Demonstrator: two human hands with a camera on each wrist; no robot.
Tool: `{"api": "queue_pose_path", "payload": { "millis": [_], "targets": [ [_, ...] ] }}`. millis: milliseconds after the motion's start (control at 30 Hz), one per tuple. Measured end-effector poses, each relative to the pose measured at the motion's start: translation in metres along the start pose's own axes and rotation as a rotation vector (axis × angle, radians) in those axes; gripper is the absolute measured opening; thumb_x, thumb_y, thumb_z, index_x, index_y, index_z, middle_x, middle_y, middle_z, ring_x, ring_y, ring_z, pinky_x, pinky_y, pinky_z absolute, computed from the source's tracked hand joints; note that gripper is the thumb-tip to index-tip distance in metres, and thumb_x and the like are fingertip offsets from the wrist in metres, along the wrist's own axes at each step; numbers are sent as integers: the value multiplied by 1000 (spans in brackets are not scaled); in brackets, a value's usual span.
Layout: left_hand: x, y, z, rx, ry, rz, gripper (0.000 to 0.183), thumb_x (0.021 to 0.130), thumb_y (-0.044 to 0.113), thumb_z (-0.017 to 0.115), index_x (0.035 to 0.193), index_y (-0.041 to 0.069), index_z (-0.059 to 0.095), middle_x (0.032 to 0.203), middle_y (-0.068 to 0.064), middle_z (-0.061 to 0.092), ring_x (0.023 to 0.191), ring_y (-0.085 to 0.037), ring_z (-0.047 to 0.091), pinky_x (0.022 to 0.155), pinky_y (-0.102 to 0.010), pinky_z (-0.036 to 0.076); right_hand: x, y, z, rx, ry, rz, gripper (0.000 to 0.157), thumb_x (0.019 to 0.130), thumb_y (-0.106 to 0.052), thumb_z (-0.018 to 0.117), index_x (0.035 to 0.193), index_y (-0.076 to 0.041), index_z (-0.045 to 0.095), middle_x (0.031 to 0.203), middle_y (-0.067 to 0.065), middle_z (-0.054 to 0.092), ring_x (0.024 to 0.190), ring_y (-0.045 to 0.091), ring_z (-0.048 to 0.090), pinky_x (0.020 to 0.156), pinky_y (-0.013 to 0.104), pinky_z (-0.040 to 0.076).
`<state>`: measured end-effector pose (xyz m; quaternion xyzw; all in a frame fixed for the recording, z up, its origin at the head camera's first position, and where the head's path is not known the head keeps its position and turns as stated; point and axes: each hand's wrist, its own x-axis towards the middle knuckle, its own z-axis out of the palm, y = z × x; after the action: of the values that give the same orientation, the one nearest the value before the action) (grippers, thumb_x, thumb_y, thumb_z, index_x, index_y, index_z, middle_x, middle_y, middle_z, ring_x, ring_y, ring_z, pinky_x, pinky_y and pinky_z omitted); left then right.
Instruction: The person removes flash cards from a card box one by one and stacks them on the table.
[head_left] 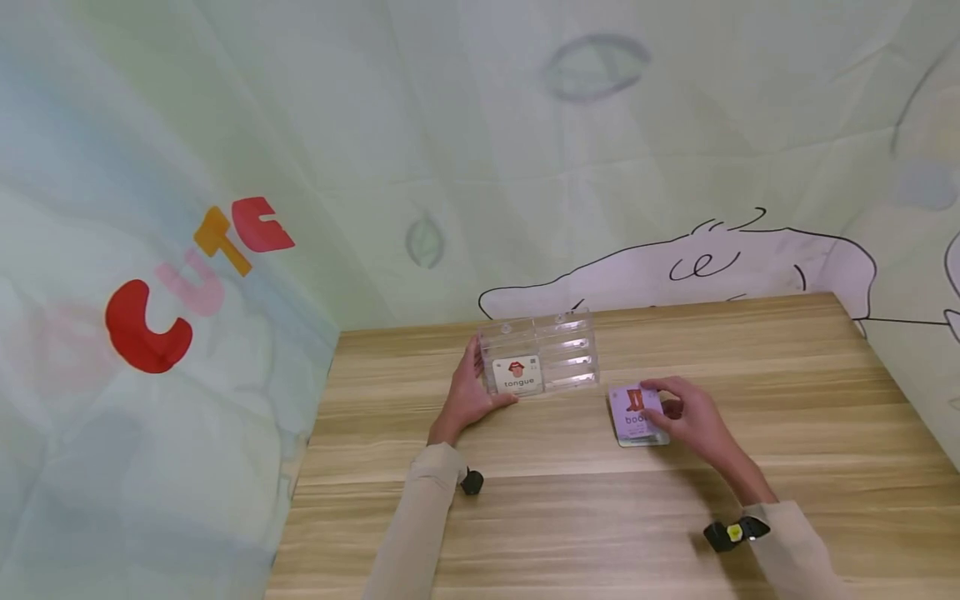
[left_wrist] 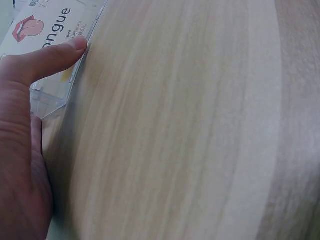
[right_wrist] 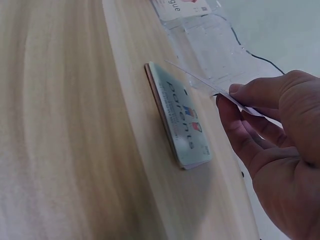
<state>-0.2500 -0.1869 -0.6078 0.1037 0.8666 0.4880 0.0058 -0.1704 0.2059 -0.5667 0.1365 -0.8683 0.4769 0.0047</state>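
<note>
Left hand: fingers grip clear plastic case at corner, apparently for steadying; tongue card inside case, beside thumb. Right hand: fingers pinch boots card at edge, apparently holding it clear of parents card below fingers.

Wood-grain table, pale green backdrop, cartoon drawings

Boots card is lilac with a rusty-red print, tongue card is white with red and pink art, parents card is pale minty. Counter is streaky tan woodgrain, sleeves plain beige, far backdrop kinda washed-out green.
</note>
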Motion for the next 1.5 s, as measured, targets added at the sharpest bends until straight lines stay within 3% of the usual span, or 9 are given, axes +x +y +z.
{"api": "queue_pose_path", "payload": {
  "millis": [167, 533, 767, 933, 1267, 1500],
  "targets": [
    [0, 1, 0, -1, -2, -7, 140, 63, 22, 103, 167, 15, 8, 161, -18, 37, 148, -27, 38, 121, -33, 34, -5, 5, 3, 22, -7, 10, 44, 88, 6, 79, 130, 4, 65, 123, 22, 64, 105, 38, 68, 87, 37, 62],
    [0, -1, 0, -3, 5, -8, 141, 63, 23, 103, 167, 15, 8, 162, -19, 36, 148, -27, 37, 121, -33, 34, -9, 11, 7, -25, 3, 25, 44, 87, 8, 79, 129, 8, 65, 123, 27, 64, 102, 42, 70, 85, 46, 62],
    [1, -2, 1, 0, 6, -4, 141, 63, 24, 102, 167, 14, 8, 162, -19, 35, 148, -28, 37, 121, -33, 33, -8, 9, 9, -55, 17, -17, 44, 84, 8, 81, 124, 11, 65, 115, 27, 65, 91, 37, 72, 75, 37, 64],
    [1, -1, 0, 2, 5, -2, 140, 63, 23, 102, 167, 13, 9, 162, -19, 35, 148, -28, 38, 121, -34, 34, -8, 8, 10, -136, 19, -17, 42, 83, 6, 82, 122, 12, 66, 109, 25, 66, 85, 29, 68, 67, 29, 61],
    [1, -2, 0, 0, 2, 0, 139, 63, 22, 102, 167, 14, 9, 162, -18, 36, 148, -27, 38, 121, -33, 34, -7, 8, 18, -247, 69, -41, 44, 80, 2, 86, 120, 12, 68, 103, 24, 67, 85, 28, 61, 66, 33, 54],
    [0, -2, 0, 14, -6, -14, 138, 65, 26, 101, 167, 14, 9, 162, -17, 36, 148, -27, 38, 121, -34, 34, -6, 4, 19, -284, 43, 11, 46, 83, -2, 85, 122, 12, 67, 105, 25, 66, 82, 27, 56, 62, 29, 48]
  ]
}}
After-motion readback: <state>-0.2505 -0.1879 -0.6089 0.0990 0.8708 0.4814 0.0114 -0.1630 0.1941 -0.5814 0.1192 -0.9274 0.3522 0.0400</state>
